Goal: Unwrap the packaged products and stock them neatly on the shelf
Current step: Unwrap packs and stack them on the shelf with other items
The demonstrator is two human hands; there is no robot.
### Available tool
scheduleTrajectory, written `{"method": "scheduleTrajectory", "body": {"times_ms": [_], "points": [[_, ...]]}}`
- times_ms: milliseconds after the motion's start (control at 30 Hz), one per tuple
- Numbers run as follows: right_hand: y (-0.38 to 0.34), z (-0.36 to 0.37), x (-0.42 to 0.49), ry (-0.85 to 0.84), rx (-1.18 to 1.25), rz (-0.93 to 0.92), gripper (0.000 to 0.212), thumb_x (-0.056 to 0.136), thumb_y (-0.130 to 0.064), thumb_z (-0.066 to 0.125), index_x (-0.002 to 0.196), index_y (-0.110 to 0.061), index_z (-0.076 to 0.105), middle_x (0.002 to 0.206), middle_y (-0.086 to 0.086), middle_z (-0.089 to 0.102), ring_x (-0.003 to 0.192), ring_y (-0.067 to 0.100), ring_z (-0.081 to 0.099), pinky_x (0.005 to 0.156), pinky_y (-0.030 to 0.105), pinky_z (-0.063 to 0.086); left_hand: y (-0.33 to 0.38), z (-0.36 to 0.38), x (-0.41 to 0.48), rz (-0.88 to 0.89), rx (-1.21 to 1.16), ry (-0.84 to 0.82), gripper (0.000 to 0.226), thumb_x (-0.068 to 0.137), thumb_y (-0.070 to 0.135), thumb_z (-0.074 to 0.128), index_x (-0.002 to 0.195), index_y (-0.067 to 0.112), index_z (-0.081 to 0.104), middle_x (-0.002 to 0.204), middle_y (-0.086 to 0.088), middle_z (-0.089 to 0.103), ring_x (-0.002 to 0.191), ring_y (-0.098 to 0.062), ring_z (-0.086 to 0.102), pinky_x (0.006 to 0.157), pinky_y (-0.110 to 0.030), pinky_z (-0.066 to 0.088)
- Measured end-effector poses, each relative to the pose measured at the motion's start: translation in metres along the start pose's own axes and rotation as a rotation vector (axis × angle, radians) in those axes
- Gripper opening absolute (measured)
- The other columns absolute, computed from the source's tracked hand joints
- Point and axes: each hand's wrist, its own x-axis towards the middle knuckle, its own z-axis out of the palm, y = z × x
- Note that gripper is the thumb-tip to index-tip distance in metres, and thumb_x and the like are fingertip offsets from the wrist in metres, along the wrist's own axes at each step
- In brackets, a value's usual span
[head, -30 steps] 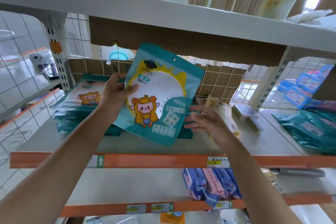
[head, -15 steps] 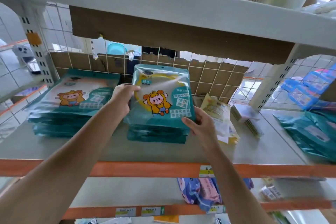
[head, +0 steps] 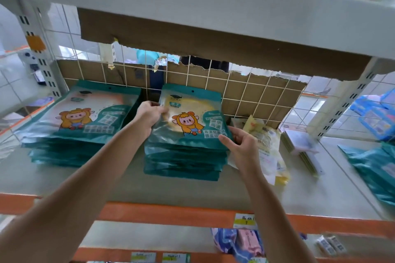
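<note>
Since a second ago we have brought the teal pouch [head: 192,117] down from mid-air, where it hung tilted before the shelf [head: 192,190], and it now lies flat on top of the middle stack [head: 183,162], its hang-hole end towards the wire back. Our left hand [head: 149,115] has its fingers curled over the pouch's left edge, about halfway along. Our right hand [head: 239,143] pinches the near right corner, thumb on the printed face and the other fingers tucked at the stack's side. We judge that we are at the stocking step, with this pouch just set down and being squared up. Its near edge sits a little askew over the pouches beneath. The next move calls for a small nudge to line the edges with the stack, then letting go with both hands without dragging the slippery top pouch off. Another pile, the left stack [head: 74,134], stands well apart on the same shelf. A yellow packet [head: 267,141] lies just beside our right hand, so we should not shove the stack that way.
</note>
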Motion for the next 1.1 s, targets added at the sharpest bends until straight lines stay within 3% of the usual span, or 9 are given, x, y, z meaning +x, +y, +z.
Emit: {"method": "scheduleTrajectory", "body": {"times_ms": [167, 267, 433, 567, 733, 933, 1000, 1100], "points": [[0.0, 0.0, 0.002, -0.039, 0.018, 0.021, 0.035, 0.082, -0.015, 0.069, 0.116, -0.006, 0.061, 0.086, 0.0, 0.07, 0.083, 0.026, 0.069, 0.073, 0.047, 0.057, -0.006, 0.001, 0.005, -0.012, 0.001, 0.003, 0.031, 0.088, 0.009, 0.061, 0.118, 0.006, 0.053, 0.105, -0.013, 0.062, 0.074, -0.019, 0.061, 0.051, -0.027, 0.045], [0.001, 0.001, 0.002, -0.028, -0.01, -0.008, 0.031, 0.081, -0.018, 0.071, 0.112, -0.014, 0.064, 0.083, 0.008, 0.071, 0.079, 0.032, 0.068, 0.07, 0.052, 0.056, -0.008, -0.001, 0.007, -0.031, 0.007, -0.014, 0.036, 0.089, 0.008, 0.059, 0.124, 0.008, 0.051, 0.113, -0.015, 0.062, 0.085, -0.026, 0.062, 0.055, -0.031, 0.049], [0.006, 0.004, 0.0, 0.001, -0.023, -0.015, 0.033, 0.081, -0.022, 0.071, 0.112, -0.014, 0.064, 0.084, 0.016, 0.071, 0.081, 0.039, 0.066, 0.067, 0.059, 0.053, -0.014, -0.003, 0.008, -0.01, 0.026, -0.008, 0.054, 0.09, 0.008, 0.058, 0.14, 0.012, 0.038, 0.122, -0.015, 0.058, 0.084, -0.023, 0.062, 0.057, -0.031, 0.049], [0.007, 0.005, -0.002, -0.003, -0.034, -0.011, 0.029, 0.08, -0.025, 0.071, 0.108, -0.023, 0.064, 0.087, 0.022, 0.068, 0.084, 0.045, 0.062, 0.067, 0.063, 0.05, -0.015, -0.002, 0.005, 0.056, 0.097, -0.025, 0.039, 0.093, 0.006, 0.052, 0.131, 0.009, 0.046, 0.101, -0.009, 0.063, 0.07, -0.017, 0.061, 0.053, -0.03, 0.052], [0.003, 0.004, -0.006, 0.002, -0.045, 0.011, 0.037, 0.081, -0.019, 0.071, 0.116, -0.01, 0.061, 0.087, 0.015, 0.07, 0.085, 0.038, 0.066, 0.069, 0.059, 0.053, -0.012, -0.002, -0.003, 0.076, 0.118, -0.046, 0.037, 0.096, 0.003, 0.045, 0.132, 0.009, 0.045, 0.103, -0.01, 0.058, 0.074, -0.019, 0.058, 0.062, -0.033, 0.052], [0.0, 0.005, -0.011, 0.014, -0.034, 0.04, 0.03, 0.082, -0.018, 0.07, 0.111, -0.016, 0.062, 0.089, 0.015, 0.07, 0.087, 0.04, 0.065, 0.072, 0.06, 0.052, -0.009, -0.003, -0.009, 0.083, 0.132, -0.064, 0.036, 0.096, 0.004, 0.045, 0.132, 0.008, 0.046, 0.103, -0.012, 0.059, 0.092, -0.028, 0.058, 0.08, -0.042, 0.051], [-0.002, 0.003, -0.012, 0.016, -0.041, 0.055, 0.034, 0.083, -0.017, 0.07, 0.115, -0.01, 0.061, 0.084, 0.004, 0.071, 0.083, 0.031, 0.069, 0.073, 0.054, 0.055, -0.009, -0.004, -0.009, 0.084, 0.147, -0.076, 0.036, 0.096, 0.005, 0.045, 0.132, 0.009, 0.046, 0.11, -0.015, 0.06, 0.092, -0.028, 0.058, 0.083, -0.042, 0.051], [-0.004, 0.001, -0.012, 0.011, -0.085, 0.08, 0.042, 0.083, -0.02, 0.069, 0.121, -0.006, 0.058, 0.079, -0.008, 0.067, 0.078, 0.017, 0.068, 0.073, 0.043, 0.057, -0.009, -0.005, -0.008, 0.089, 0.157, -0.096, 0.035, 0.096, 0.006, 0.046, 0.131, 0.011, 0.047, 0.117, -0.017, 0.06, 0.09, -0.027, 0.058, 0.075, -0.039, 0.051]]}}
